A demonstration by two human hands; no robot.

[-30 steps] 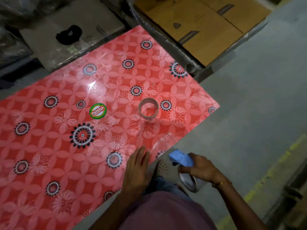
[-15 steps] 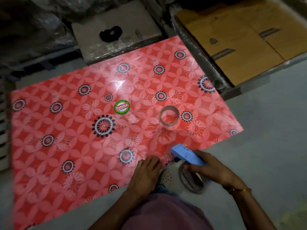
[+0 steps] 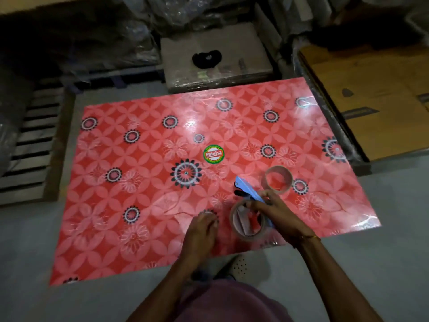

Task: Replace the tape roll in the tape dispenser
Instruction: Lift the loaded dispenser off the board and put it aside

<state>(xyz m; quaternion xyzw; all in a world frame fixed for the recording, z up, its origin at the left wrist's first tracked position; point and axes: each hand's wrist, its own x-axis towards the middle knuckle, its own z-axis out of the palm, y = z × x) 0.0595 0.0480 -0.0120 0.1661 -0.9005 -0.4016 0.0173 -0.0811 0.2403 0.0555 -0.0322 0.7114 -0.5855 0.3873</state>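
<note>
The left hand (image 3: 201, 231) rests on the red mat (image 3: 116, 205), fingers loosely curled, holding nothing. Just to its right, the right hand (image 3: 276, 212) grips the blue tape dispenser (image 3: 246, 189), which carries a tape roll (image 3: 248, 221) and points away and leftward. Beyond lies an empty cardboard core (image 3: 278, 179).

Left and far stretches of the red patterned table (image 3: 144, 173) are bare apart from the flat sticker (image 3: 213, 154). Crowding is all near-right: empty cardboard core (image 3: 277, 180) just beyond the right hand (image 3: 279, 214), which holds the blue dispenser (image 3: 249, 190) and tape roll (image 3: 248, 222). Left hand (image 3: 202, 233) rests beside the roll, narrow gap between. Wrapped box (image 3: 216, 59) with a black object (image 3: 206, 58) on top blocks the far edge.
</note>
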